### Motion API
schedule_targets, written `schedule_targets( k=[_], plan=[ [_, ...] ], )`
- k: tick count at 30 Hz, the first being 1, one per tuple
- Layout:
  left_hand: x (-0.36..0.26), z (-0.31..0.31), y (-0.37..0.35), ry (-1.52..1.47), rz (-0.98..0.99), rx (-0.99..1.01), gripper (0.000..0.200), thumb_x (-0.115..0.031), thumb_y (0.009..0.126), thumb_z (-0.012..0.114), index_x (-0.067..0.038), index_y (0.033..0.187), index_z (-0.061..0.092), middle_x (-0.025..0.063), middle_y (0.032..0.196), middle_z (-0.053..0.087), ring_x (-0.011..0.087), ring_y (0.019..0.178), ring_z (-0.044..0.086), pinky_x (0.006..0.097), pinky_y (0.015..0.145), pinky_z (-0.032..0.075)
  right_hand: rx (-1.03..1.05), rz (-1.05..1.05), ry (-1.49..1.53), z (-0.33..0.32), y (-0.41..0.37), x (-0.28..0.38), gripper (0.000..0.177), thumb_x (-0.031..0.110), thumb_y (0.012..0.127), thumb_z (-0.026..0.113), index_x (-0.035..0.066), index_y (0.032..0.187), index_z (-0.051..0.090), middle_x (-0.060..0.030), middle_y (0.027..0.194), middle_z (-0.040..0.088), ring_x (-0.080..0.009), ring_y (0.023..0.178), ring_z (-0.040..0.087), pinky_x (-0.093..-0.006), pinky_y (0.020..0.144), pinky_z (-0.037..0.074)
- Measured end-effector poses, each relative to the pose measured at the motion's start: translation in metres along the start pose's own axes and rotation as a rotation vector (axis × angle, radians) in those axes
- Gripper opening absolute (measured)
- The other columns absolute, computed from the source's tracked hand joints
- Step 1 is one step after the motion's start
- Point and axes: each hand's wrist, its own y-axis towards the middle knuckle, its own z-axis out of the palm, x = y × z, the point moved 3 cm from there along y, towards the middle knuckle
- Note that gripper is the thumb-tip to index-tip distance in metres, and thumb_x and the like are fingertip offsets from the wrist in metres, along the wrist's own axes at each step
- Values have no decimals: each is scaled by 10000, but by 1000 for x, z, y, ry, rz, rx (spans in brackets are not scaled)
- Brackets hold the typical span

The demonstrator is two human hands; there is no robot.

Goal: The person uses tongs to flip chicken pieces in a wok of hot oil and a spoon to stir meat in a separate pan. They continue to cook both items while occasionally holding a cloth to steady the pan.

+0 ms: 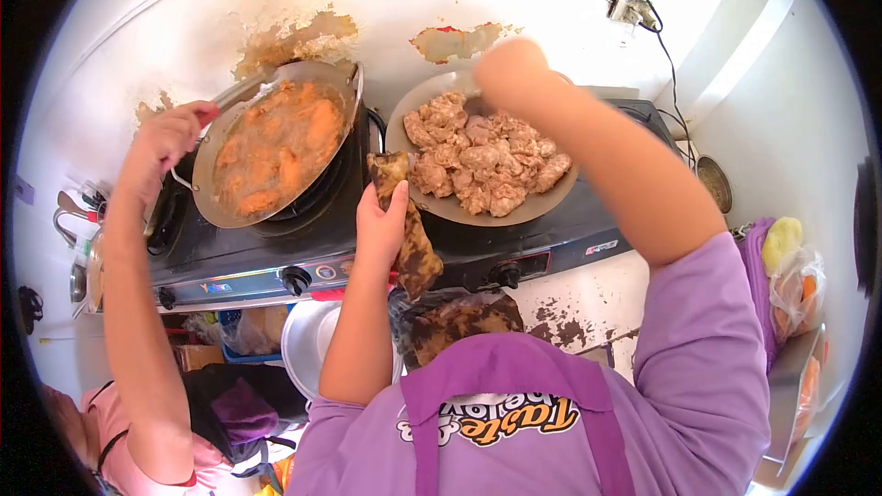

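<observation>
**Hazard 1: spill.** The pan (401, 133) sits on the right burner of the stove (551, 243), with meat (482, 161) heaped almost to the rim. If the pan tips or slides, pieces would probably drop onto the stove. Likely cause: it is steadied on one side only, through a folded cloth (413, 243).

**Hazard 2: burn.** The cloth hangs below the rim, near the burner. It could scorch, or slip and bring the left hand (379, 220) against hot metal.

**Hazard 3: oil.** A wok (209, 188) of bubbling oil stands just beside the pan. It appears tilted, and a co-worker's hand (170, 138) is at its handle. A knock between the two vessels could splash oil onto a forearm.

**Fingers.** The left hand's fingers are clamped on the cloth, holding it at the pan's near-left rim. The right hand (510, 73) is curled over the far rim. Its fingers face away, so I cannot tell whether they grip anything.

**Appearance.** The meat is pale brown, in lumpy, irregular, coated chunks. The cloth is long, folded and mottled brown and yellow.
</observation>
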Motion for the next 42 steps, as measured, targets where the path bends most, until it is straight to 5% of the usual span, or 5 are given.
schedule_targets(
  k=[10,29,32,35,42],
  plan=[
    [7,0,2,8,-21,7,270,-152,847,546,18,1052,508,60,965,582,108,845,531,248,755,423,157,144,325,-16,10,2,210,190,776,512,90,916,633,-85,883,625,-201,820,601,-316,632,460],
    [9,-2,1,46,3,-21,259,-168,821,573,31,979,525,84,893,601,121,805,538,262,733,427,63,-187,-298,45,45,34,107,149,712,589,92,786,641,-46,764,623,-192,689,606,-274,530,461],
    [2,-1,-1,37,-13,-22,265,-172,820,573,33,981,527,89,893,603,129,811,543,268,742,427,77,157,528,2,38,-3,95,135,711,581,62,740,633,-72,746,617,-204,667,609,-287,497,459],
    [11,-2,3,70,34,-32,261,-165,820,571,30,987,526,90,902,602,132,826,545,270,753,425,-259,19,132,-6,21,17,87,126,704,581,65,725,638,-78,730,618,-204,680,610,-296,522,468],
    [8,-3,3,83,27,-4,262,-151,821,569,36,997,518,92,932,596,132,837,540,263,764,418,17,-101,-85,3,30,25,116,146,714,580,102,789,656,-43,795,628,-184,753,607,-317,592,467]
  ],
)
